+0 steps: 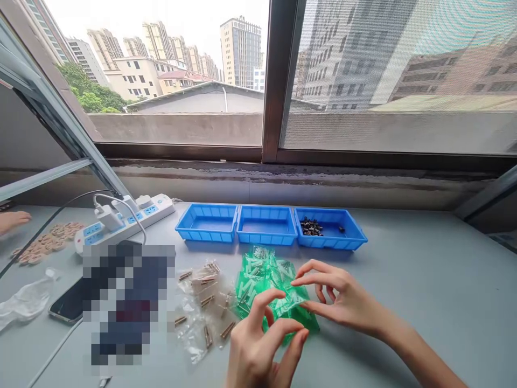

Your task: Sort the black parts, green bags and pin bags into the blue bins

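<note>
A pile of green plastic bags (254, 269) holding small pale and metal pieces lies in front of me. My right hand (343, 296) reaches in from the right, its thumb and fingers around a fold of the nearest green bag. Over the pile's near side is my left hand (262, 339), thumb and a finger drawn together in a pinch; whatever is between those tips cannot be made out. Another finger of that hand bends over the green plastic. Just left of the pile lie clear plastic bags (194, 337) with screw-like metal pieces inside.
Three blue trays stand in a row behind the bags: left tray (205, 235), middle tray (266, 238), right tray (333, 243) with small black parts (311, 227). Leftward are a power strip (133, 221), a phone (67, 307), flat tan pieces (48, 242) and another person's hand (14, 220).
</note>
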Demonstrator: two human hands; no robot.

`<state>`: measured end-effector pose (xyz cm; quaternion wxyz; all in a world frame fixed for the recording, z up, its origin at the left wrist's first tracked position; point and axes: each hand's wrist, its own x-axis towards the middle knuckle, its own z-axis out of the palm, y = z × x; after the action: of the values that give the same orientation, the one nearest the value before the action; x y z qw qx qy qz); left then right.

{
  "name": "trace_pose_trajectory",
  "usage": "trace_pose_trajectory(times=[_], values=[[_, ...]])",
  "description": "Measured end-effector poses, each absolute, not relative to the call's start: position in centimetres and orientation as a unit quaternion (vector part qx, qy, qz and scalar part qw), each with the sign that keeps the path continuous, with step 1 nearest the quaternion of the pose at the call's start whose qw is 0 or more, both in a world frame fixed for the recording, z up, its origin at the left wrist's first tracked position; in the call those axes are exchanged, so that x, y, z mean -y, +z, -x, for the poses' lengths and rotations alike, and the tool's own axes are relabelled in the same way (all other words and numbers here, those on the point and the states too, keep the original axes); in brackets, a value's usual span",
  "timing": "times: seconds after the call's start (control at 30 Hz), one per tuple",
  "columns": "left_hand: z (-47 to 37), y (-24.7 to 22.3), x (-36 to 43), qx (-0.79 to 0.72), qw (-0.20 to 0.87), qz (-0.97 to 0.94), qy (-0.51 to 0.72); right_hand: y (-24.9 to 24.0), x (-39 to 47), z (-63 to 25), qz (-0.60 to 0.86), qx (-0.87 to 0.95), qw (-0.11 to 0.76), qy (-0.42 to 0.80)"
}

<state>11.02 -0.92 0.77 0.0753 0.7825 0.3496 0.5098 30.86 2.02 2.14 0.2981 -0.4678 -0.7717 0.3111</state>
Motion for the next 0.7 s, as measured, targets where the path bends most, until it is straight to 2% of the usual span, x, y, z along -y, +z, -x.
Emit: trace_pose_trajectory(times=[0.7], values=[[-11.13, 0.29, 0.63, -0.339, 0.049, -0.781, 0.522, 1.91, -2.06, -30.84, 0.447, 0.779, 0.317, 0.305]])
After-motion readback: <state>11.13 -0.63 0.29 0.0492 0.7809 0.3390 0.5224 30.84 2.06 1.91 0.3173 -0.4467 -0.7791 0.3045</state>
